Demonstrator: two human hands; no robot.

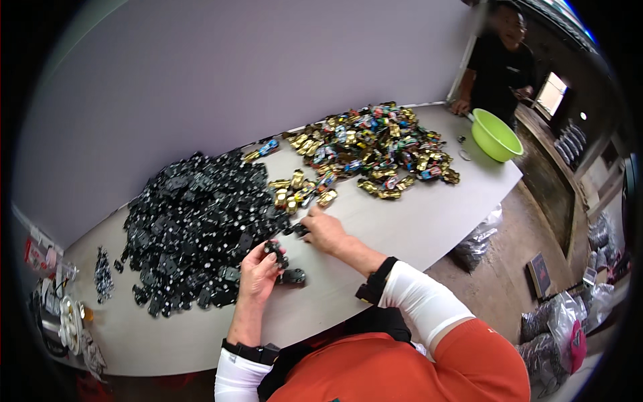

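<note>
Nearest to me, off the near right edge of the black heap [201, 221], a loose black piece [293, 275] lies on the pale table [348, 281], its long axis running roughly sideways, one end toward the heap and the other away from it. The wearer's left hand [258, 273] is the nearer of the two to it, just beside its heap-side end; the right hand [326, 232] is farther out. I see the left fingers and thumb closed on a dark part [275, 253] in front of the heap's right flank, though its exact shape is too small for me to tell. The hands are apart from each other. At the heap's right edge, the right fingertips meet a small black item [301, 230]; I cannot tell whether they grip it or only touch it. The heap itself sits to the left of both hands. Beyond the right hand, at the heap's far right side, I have a loose cluster of gold pieces [293, 193], and past that a mixed gold and coloured pile [385, 144]. Farthest to the heap's right are a green bowl [495, 136] and a person in dark clothing [499, 77].
</note>
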